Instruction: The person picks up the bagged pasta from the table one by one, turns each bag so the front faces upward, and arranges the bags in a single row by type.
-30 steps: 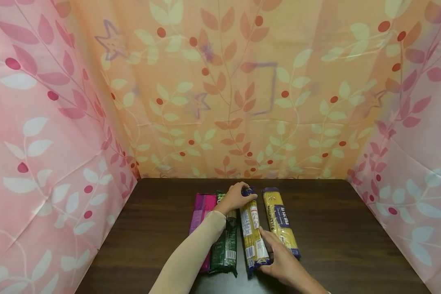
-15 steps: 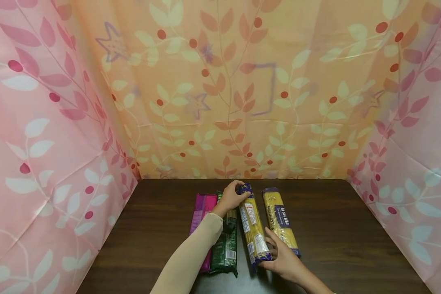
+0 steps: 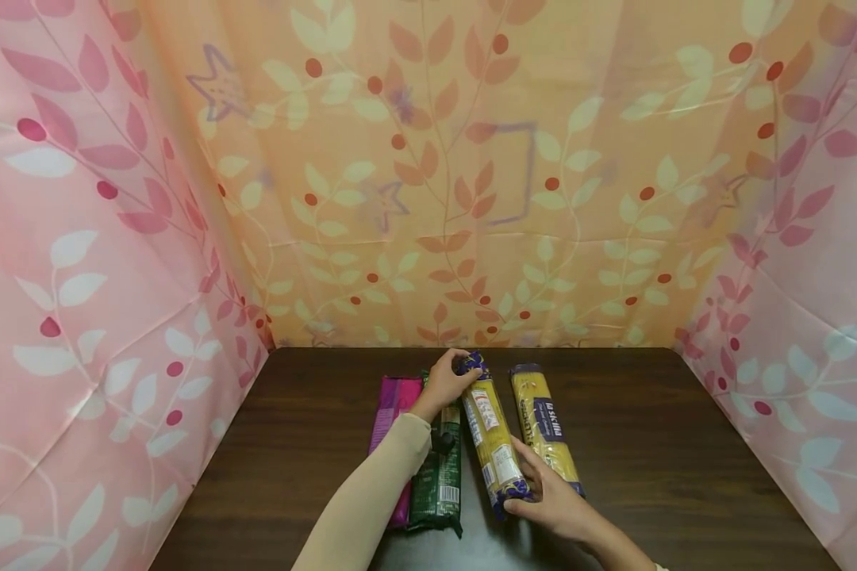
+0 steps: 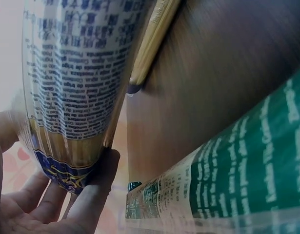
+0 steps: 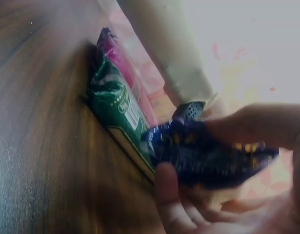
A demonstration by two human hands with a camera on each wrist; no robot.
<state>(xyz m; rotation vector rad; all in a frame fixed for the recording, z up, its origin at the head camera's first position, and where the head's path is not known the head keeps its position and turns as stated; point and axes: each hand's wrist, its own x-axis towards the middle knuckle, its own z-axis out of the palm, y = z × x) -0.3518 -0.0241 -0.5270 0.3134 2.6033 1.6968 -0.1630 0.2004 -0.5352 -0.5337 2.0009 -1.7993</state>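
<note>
Both hands hold a long yellow spaghetti packet with blue ends, a little above the table with its labelled side up. My left hand grips the far end between thumb and fingers. At the near end, my right hand has its thumb on the blue wrapper and its fingers along the right side. In the left wrist view the packet's printed label runs down to the blue end in the left fingers. The right wrist view shows the other blue end pinched in the right hand.
Left of the held packet lie a green packet and a magenta packet, side by side. A second spaghetti packet lies to the right, partly behind the right hand. Patterned curtains enclose the dark wooden table.
The held spaghetti packet has rolled so its labels face up more, and it has shifted slightly away and up. Both hands moved with it; the other packets stayed put.
</note>
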